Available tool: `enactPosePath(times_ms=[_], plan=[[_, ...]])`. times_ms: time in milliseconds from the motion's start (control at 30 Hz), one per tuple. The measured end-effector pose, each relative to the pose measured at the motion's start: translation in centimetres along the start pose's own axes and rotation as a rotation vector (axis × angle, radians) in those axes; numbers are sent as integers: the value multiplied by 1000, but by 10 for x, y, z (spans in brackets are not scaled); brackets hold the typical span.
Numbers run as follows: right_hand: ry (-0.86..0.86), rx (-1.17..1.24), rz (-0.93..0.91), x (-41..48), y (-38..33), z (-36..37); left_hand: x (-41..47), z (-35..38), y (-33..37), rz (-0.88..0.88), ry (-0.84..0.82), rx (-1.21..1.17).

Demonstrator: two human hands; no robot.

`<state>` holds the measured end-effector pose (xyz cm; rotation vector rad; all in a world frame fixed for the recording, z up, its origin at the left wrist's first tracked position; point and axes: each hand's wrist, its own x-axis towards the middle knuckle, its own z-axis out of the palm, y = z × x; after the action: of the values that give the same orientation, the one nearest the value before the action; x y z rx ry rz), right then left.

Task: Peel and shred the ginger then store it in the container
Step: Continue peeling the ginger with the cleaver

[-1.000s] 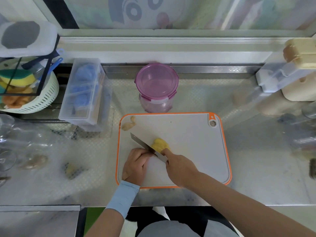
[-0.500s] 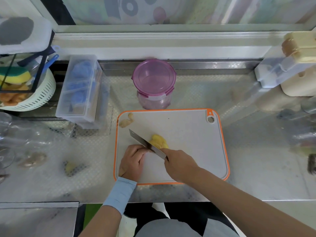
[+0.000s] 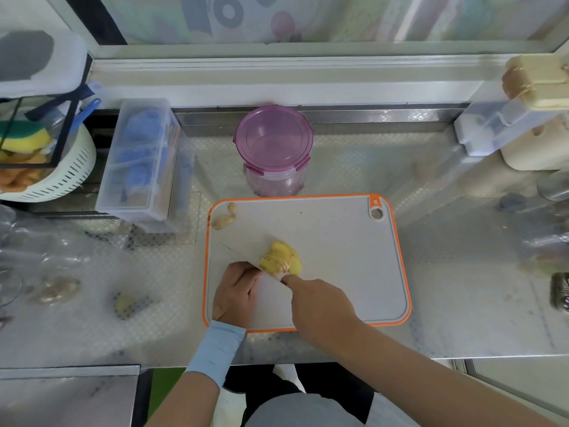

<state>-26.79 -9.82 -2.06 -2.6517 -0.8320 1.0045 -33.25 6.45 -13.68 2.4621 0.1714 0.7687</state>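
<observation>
A peeled yellow ginger piece [image 3: 281, 257], part-cut into slices at its near end, lies on the grey, orange-rimmed cutting board [image 3: 338, 257]. My right hand [image 3: 320, 303] grips the handle of a knife [image 3: 240, 253], whose blade stands edge-on against the ginger's left side. With curled fingers, my left hand [image 3: 237, 291] rests on the board and holds the ginger's near-left end by the blade. Behind the board stands a clear container with a purple lid [image 3: 274, 137], closed.
A knobbly ginger offcut [image 3: 224, 218] lies at the board's far left corner. More ginger pieces [image 3: 126, 302] sit on the steel counter to the left. A clear plastic box [image 3: 141, 158] and a white basket [image 3: 61, 177] stand at the back left, and beige and white containers [image 3: 523, 131] at the back right.
The knife blade has turned from slanted to edge-on and come down against the ginger. My left hand stays beside it. The view has shifted slightly.
</observation>
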Motion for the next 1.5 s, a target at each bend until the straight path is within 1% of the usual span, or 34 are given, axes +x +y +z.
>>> enactPosePath(times_ms=[333, 700, 833, 1133, 1500], plan=[[-60, 0, 24, -2, 6, -8, 0, -1, -1, -15, -28, 1], [-33, -91, 11, -3, 3, -10, -2, 0, -4, -24, -29, 4], [-37, -73, 18, -2, 3, -10, -1, 0, -3, -27, -34, 22], [-107, 0, 49, 4, 2, -19, 0, -1, -1, -91, -60, 17], [-138, 39, 104, 16, 1, -20, -1, 1, -5, -65, -70, -9]])
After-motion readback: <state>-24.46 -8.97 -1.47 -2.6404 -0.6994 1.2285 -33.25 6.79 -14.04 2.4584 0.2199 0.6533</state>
